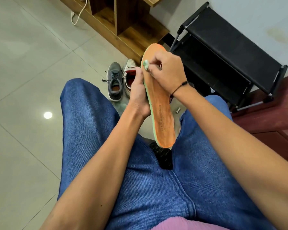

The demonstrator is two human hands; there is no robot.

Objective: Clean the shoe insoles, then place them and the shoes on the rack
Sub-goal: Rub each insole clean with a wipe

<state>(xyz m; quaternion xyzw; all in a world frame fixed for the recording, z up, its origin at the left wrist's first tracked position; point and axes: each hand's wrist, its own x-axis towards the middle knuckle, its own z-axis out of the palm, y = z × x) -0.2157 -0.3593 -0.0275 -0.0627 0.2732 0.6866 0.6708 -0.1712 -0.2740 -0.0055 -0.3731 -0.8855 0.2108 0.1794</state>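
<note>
Left hand (138, 95) grips printed orange insole (161, 103); right hand (166, 72) pinches a wad (145, 64) against it.

Orange insole (161, 103) with a green edge is up in the air, top face showing, toe pointing away, dirt smudged along it. A wadded pale wipe (145, 65) presses near its toe. Grey shoe (114, 81) and white shoe (129, 75) sit side by side on the floor, openings up. Black rack (223, 53) stands to the right.
</note>
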